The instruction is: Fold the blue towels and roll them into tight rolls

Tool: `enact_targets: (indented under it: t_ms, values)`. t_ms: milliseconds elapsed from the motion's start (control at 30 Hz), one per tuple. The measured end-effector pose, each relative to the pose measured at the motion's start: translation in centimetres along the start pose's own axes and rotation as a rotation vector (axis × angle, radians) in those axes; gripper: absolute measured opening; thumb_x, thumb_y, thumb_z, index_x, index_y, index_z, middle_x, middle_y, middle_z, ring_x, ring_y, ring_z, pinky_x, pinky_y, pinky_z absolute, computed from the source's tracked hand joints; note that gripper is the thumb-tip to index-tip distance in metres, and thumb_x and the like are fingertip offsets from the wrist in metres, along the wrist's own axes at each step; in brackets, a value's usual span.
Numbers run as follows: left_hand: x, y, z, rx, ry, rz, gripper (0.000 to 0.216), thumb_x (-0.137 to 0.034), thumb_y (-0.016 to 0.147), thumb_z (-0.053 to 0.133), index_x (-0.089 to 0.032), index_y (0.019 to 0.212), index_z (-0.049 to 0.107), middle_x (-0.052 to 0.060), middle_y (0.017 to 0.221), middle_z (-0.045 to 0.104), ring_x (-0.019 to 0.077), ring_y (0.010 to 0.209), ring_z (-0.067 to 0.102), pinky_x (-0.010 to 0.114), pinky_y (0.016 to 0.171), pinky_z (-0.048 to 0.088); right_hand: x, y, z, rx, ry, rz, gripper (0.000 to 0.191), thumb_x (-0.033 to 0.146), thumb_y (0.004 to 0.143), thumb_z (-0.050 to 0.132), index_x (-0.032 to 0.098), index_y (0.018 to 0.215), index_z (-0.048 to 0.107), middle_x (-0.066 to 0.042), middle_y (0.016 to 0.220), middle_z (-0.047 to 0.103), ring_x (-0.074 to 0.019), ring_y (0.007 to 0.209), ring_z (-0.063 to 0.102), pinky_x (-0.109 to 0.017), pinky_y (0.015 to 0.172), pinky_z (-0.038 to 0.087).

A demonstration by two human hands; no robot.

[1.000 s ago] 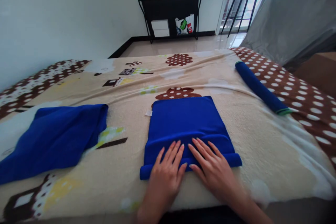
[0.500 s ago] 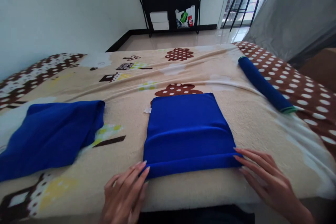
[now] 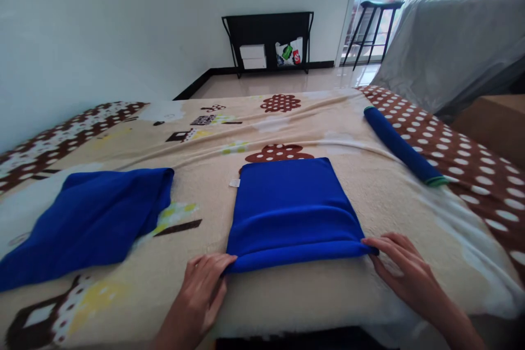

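Observation:
A folded blue towel (image 3: 291, 205) lies on the patterned blanket (image 3: 311, 120) in front of me, its near edge rolled up into a thick fold. My left hand (image 3: 204, 285) is at the left end of that rolled edge, fingers curled and held together on the corner. At the right end, my right hand (image 3: 404, 265) has its bent fingertips and thumb on the other corner.
A loosely folded blue towel (image 3: 88, 221) lies to the left and a tightly rolled blue towel (image 3: 400, 145) at the right. Beyond the bed are a black rack (image 3: 268, 41) with boxes and a bag, a black stool (image 3: 371, 30), and a grey-covered piece of furniture (image 3: 447, 44).
Both hands left the middle of the roll and slid apart to its two ends, where their fingers have curled onto the corners. The view has tilted up slightly.

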State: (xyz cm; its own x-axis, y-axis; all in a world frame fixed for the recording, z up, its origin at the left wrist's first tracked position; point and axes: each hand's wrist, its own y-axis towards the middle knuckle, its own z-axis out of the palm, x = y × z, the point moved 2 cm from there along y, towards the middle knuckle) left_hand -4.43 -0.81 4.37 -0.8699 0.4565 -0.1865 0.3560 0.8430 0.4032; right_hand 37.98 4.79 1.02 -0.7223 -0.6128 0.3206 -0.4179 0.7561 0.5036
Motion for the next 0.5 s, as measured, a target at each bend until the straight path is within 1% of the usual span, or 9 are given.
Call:
enact_targets:
  t_ms: [67,133,167,233,300,367,400,433,500]
  values:
    - [-0.1,-0.3,-0.9,0.033,-0.076,-0.035,0.034,-0.01,0.088,0.05,-0.024,0.119,0.054,0.004,0.104,0.069,0.019,0.098,0.064,0.031,0.088,0.049,0.1,-0.4,-0.6,0.038,0.034,0.017,0.033,0.02,0.09,0.058,0.026,0.121,0.059,-0.001,0.1,0.068,-0.0169,0.096,0.064,-0.031,0.085,0.052]
    - [0.0,-0.8,-1.1,0.091,-0.122,-0.085,0.033,-0.013,0.088,0.05,-0.024,0.12,0.053,0.004,0.1,0.068,0.0187,0.095,0.063,0.028,0.08,0.052,0.2,-0.7,-0.8,0.096,0.05,0.027,0.03,0.021,0.09,0.057,0.025,0.119,0.059,-0.002,0.1,0.068,-0.017,0.097,0.063,-0.03,0.085,0.052]
    - [0.0,-0.9,-1.0,0.11,-0.124,-0.099,0.034,-0.013,0.089,0.049,-0.024,0.12,0.052,0.004,0.098,0.068,0.0181,0.092,0.063,0.027,0.077,0.051,0.3,-0.7,-0.8,0.121,0.047,0.024,0.028,0.021,0.09,0.056,0.025,0.118,0.059,-0.002,0.098,0.067,-0.0172,0.097,0.063,-0.03,0.084,0.052]
    - [-0.3,-1.0,-0.3,0.096,-0.064,-0.11,0.034,-0.013,0.089,0.047,-0.024,0.12,0.053,0.002,0.096,0.069,0.0175,0.09,0.063,0.029,0.08,0.049,0.6,-0.5,-0.3,0.13,0.008,0.023,0.023,0.021,0.091,0.053,0.024,0.113,0.06,-0.003,0.097,0.067,-0.0185,0.097,0.062,-0.032,0.084,0.051]
    - [-1.3,-0.5,0.8,-0.033,0.092,-0.122,0.031,-0.013,0.087,0.048,-0.023,0.115,0.058,0.003,0.098,0.07,0.0192,0.092,0.064,0.036,0.09,0.043,1.5,0.2,0.5,0.033,-0.084,0.055,0.022,0.02,0.091,0.052,0.023,0.11,0.062,-0.005,0.104,0.067,-0.0217,0.098,0.061,-0.038,0.086,0.049]
    - [-3.3,0.5,2.1,-0.207,0.239,-0.169,0.027,-0.012,0.086,0.052,-0.022,0.108,0.063,0.006,0.105,0.071,0.0215,0.097,0.064,0.042,0.099,0.034,3.4,1.1,1.6,-0.139,-0.163,0.094,0.024,0.015,0.09,0.052,0.02,0.11,0.063,-0.009,0.114,0.065,-0.024,0.102,0.059,-0.043,0.089,0.046]
    - [-4.7,1.2,2.8,-0.271,0.259,-0.18,0.026,-0.011,0.086,0.053,-0.021,0.107,0.065,0.007,0.109,0.071,0.0218,0.1,0.064,0.044,0.102,0.031,4.8,1.5,2.3,-0.208,-0.162,0.087,0.026,0.011,0.089,0.051,0.018,0.111,0.063,-0.011,0.118,0.063,-0.0242,0.104,0.059,-0.044,0.092,0.045]
    - [-6.2,1.9,3.6,-0.305,0.235,-0.168,0.027,-0.011,0.087,0.052,-0.021,0.108,0.066,0.008,0.113,0.071,0.0215,0.103,0.064,0.043,0.105,0.03,6.3,2.0,3.1,-0.245,-0.132,0.048,0.029,0.008,0.089,0.049,0.018,0.113,0.063,-0.011,0.12,0.063,-0.0237,0.106,0.059,-0.043,0.094,0.044]
    - [-8.9,3.3,5.0,-0.282,0.126,-0.056,0.032,-0.009,0.09,0.049,-0.018,0.115,0.066,0.008,0.119,0.071,0.02,0.112,0.063,0.039,0.108,0.032,9.2,3.0,4.6,-0.218,-0.039,-0.077,0.033,0.007,0.091,0.047,0.017,0.119,0.063,-0.008,0.12,0.065,-0.0218,0.111,0.058,-0.04,0.097,0.042]
